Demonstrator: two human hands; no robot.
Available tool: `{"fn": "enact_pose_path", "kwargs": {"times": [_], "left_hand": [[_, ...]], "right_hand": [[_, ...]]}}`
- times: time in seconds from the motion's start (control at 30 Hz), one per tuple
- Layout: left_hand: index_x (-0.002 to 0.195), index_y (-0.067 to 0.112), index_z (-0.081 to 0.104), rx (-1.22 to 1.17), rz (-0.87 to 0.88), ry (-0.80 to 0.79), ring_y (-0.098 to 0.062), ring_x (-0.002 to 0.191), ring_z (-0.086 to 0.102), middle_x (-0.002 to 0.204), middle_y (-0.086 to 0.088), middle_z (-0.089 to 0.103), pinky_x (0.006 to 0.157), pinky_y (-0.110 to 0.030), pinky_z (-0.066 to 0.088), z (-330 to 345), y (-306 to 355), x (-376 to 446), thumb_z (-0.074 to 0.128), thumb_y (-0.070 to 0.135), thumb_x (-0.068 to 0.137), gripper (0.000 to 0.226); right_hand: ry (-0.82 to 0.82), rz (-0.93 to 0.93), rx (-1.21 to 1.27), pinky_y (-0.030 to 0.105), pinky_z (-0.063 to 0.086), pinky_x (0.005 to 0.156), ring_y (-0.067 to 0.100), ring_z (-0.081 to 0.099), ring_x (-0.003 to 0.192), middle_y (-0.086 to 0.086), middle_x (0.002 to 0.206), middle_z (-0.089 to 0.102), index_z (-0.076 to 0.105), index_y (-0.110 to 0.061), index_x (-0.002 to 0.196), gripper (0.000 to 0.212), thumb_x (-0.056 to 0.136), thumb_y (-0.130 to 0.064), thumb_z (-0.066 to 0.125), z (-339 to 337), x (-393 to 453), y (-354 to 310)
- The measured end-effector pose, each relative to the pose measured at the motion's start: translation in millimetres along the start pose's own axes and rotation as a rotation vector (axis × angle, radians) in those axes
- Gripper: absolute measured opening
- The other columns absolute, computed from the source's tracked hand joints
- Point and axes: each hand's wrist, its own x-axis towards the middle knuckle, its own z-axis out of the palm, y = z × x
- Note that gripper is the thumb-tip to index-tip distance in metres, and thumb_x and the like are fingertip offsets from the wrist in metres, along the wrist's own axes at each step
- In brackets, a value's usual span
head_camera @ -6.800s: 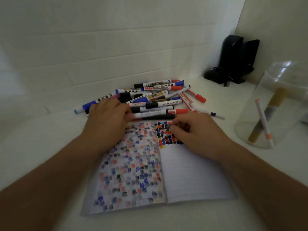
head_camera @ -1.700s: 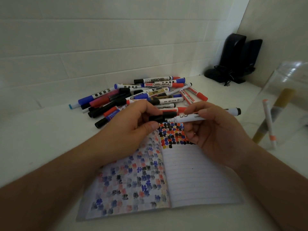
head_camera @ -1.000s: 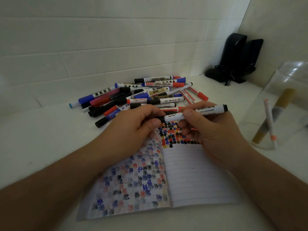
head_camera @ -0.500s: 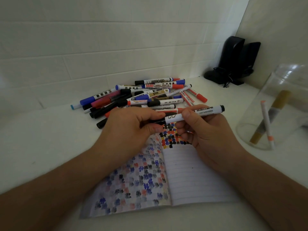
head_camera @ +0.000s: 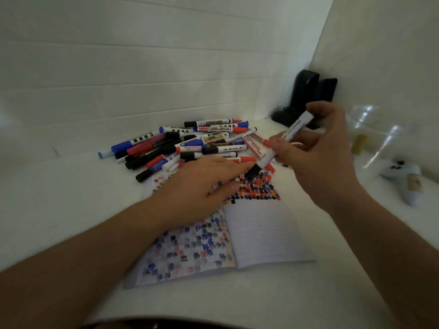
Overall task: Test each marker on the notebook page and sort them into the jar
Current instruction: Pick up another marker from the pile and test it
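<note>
My right hand grips a white marker round its barrel and holds it tilted. The marker's black end points down-left, just above the rows of coloured blots at the top of the open notebook. My left hand lies on the top of the notebook's left page with its fingers stretched towards the marker's black end. Whether a cap sits on that end is unclear. The clear jar stands at the right, blurred, with a gold marker inside.
A pile of several markers lies behind the notebook against the white wall. Two black objects stand in the back corner. Something white and crumpled lies right of the jar.
My right hand has lifted and swung the marker from level to steeply tilted, back end up to the right. My left hand has let go of its black end and dropped onto the page.
</note>
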Motion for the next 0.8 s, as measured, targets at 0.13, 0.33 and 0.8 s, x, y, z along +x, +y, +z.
{"fn": "enact_pose_path", "kwargs": {"times": [0.13,0.33,0.8], "left_hand": [[0.143,0.033,0.056,-0.015,0.004,0.003,0.001,0.121,0.052,0.133,0.015,0.064,0.099,-0.006,0.031,-1.1,3.0,-5.9,0.054,0.031,0.104,0.040],[0.136,0.046,0.058,-0.027,-0.003,-0.052,0.003,0.105,0.058,0.122,0.024,0.061,0.093,-0.030,0.053,6.3,-3.0,-9.1,0.058,0.033,0.100,0.038],[0.118,0.037,0.072,0.045,0.060,0.034,0.006,0.105,0.055,0.111,0.023,0.067,0.094,-0.021,0.047,9.6,-3.6,-9.9,0.067,0.031,0.094,0.025]], "right_hand": [[0.180,-0.181,-0.179,0.044,0.064,0.078,0.021,0.077,0.078,0.003,0.102,0.076,0.034,-0.024,0.127,0.058,0.090,-0.006,0.075,-47.9,5.7,-36.5],[0.490,-0.455,-0.340,0.031,0.061,0.080,0.017,0.074,0.081,0.001,0.112,0.069,0.031,-0.027,0.123,0.051,0.091,-0.009,0.066,-110.8,23.3,-66.7],[0.241,-0.243,-1.320,0.036,0.035,0.060,0.033,0.048,0.050,0.002,0.051,0.045,0.045,-0.017,0.073,0.038,0.105,-0.036,0.038,-110.6,38.3,11.3]]}}
